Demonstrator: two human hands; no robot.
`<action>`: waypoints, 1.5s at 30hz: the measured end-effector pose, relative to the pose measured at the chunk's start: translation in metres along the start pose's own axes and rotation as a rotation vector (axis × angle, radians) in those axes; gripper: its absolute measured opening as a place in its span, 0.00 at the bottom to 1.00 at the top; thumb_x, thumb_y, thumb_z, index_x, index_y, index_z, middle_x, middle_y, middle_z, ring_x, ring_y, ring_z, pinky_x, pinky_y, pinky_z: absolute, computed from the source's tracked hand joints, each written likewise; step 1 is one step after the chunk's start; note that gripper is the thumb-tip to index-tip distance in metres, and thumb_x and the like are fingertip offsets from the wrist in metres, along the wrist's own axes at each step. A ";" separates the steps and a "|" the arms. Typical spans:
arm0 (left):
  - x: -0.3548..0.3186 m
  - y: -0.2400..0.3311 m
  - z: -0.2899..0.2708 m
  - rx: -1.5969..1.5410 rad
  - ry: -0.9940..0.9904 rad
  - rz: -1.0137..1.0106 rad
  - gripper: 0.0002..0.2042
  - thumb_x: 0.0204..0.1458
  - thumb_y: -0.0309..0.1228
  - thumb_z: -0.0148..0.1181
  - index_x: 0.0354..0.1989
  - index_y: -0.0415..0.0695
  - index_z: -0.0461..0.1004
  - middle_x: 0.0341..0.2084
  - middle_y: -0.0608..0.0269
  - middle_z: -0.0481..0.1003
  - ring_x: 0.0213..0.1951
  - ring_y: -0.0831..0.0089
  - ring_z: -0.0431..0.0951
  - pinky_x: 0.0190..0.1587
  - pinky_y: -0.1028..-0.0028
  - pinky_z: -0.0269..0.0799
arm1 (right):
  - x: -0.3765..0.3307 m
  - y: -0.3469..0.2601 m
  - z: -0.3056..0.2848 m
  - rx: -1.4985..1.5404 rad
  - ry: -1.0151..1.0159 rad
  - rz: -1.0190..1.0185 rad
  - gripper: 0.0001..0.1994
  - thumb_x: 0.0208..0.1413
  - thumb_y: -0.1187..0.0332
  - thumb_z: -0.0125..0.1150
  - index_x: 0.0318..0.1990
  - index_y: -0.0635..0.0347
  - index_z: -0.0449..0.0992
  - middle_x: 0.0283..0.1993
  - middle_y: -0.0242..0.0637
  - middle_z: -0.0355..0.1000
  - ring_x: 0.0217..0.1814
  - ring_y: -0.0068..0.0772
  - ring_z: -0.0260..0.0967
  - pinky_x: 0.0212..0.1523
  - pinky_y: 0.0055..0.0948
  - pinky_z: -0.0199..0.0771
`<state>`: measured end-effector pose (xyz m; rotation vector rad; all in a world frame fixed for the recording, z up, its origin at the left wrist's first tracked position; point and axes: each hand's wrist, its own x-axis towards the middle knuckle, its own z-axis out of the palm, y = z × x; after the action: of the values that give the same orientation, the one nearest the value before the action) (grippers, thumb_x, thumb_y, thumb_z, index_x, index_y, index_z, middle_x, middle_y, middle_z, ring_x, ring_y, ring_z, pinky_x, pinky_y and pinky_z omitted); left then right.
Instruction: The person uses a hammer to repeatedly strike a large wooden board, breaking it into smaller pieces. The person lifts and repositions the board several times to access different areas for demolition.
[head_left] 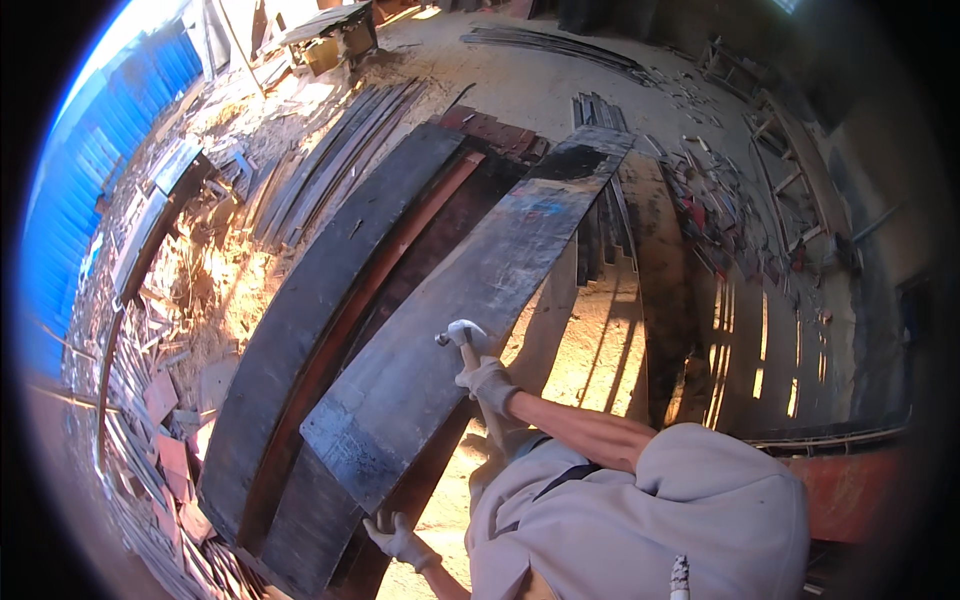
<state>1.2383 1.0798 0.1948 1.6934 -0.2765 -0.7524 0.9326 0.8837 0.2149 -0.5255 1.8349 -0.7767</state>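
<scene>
My gloved right hand (487, 382) is closed around the wooden handle of a claw hammer (467, 330). The hammer's metal head is over a long, scuffed grey board (440, 330), close to its right edge. This board lies slantwise on top of other panels, with a dark patch near its far end. Just below the board's near corner is my gloved left hand (400, 542), its fingers apart beside the edge. Whether its fingertips touch the board or the panel beneath, I cannot tell.
Dark panels (330, 300) and a reddish-brown strip (370, 290) lie to the left. Stacked strips (335, 165) are beyond them. Scrap wood (170, 450) covers the left ground, near a blue corrugated wall (110, 170). Broken pieces (710, 220) and a wooden frame (790, 180) are at right.
</scene>
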 end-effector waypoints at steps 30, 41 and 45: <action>-0.034 0.021 0.222 -0.578 -0.378 -0.360 0.34 0.65 0.49 0.52 0.69 0.33 0.63 0.64 0.44 0.68 0.64 0.46 0.70 0.69 0.52 0.68 | -0.001 -0.027 -0.059 0.179 -0.436 -0.067 0.12 0.54 0.68 0.70 0.43 0.59 0.76 0.32 0.32 0.76 0.24 0.27 0.75 0.28 0.28 0.77; -0.068 0.118 0.300 -0.319 0.018 -0.535 0.28 0.65 0.46 0.57 0.62 0.32 0.69 0.56 0.43 0.75 0.54 0.50 0.77 0.59 0.58 0.77 | 0.303 -0.060 -0.412 0.764 0.382 -0.023 0.18 0.61 0.56 0.71 0.46 0.60 0.75 0.25 0.36 0.74 0.21 0.31 0.74 0.19 0.34 0.73; -0.068 0.180 0.415 -0.072 -0.125 -0.243 0.27 0.65 0.46 0.58 0.60 0.34 0.70 0.53 0.45 0.75 0.51 0.52 0.76 0.56 0.60 0.76 | 0.368 -0.117 -0.463 0.749 0.240 -0.020 0.35 0.54 0.42 0.73 0.56 0.65 0.75 0.43 0.44 0.79 0.38 0.36 0.80 0.36 0.35 0.80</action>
<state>0.9697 0.7431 0.3494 1.6311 -0.1283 -1.0386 0.3653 0.6817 0.1829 0.0395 1.5860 -1.4946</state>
